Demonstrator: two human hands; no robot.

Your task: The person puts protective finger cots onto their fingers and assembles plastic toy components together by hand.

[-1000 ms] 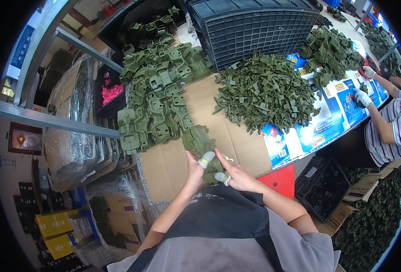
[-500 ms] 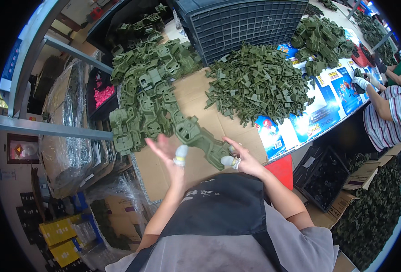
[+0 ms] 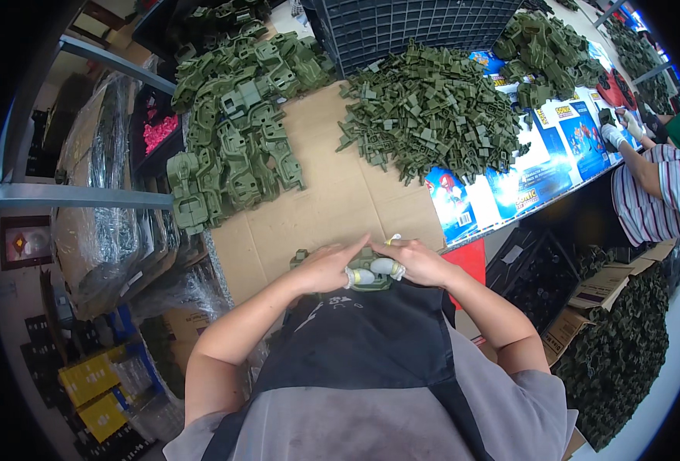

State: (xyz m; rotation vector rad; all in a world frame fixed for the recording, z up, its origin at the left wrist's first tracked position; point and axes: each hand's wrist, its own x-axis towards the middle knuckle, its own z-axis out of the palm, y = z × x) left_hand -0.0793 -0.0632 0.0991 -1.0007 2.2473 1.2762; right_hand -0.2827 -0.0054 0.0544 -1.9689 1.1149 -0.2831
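Note:
A green molded plastic part (image 3: 374, 286) lies at the near edge of the cardboard, close against my black apron. My left hand (image 3: 328, 270) is over its left side and my right hand (image 3: 415, 263) over its right, fingertips nearly meeting above it. Both thumbs, wrapped in white and yellow coverings, press side by side on the part. My hands hide most of it. Several similar large green parts (image 3: 240, 138) lie in overlapping rows to the left. Beyond my hands is a heap of small green plastic pieces (image 3: 432, 115).
Flattened cardboard (image 3: 332, 184) covers the worktop. A black plastic crate (image 3: 417, 34) stands at the back. Printed blue sheets (image 3: 536, 184) line the right side, where a co-worker's gloved hand (image 3: 613, 137) handles something dark. A metal frame bar (image 3: 86, 197) runs along the left.
The large green part has come nearer to my apron and turned to lie more crosswise. My left hand, open and off the part before, has closed in beside my right hand on it.

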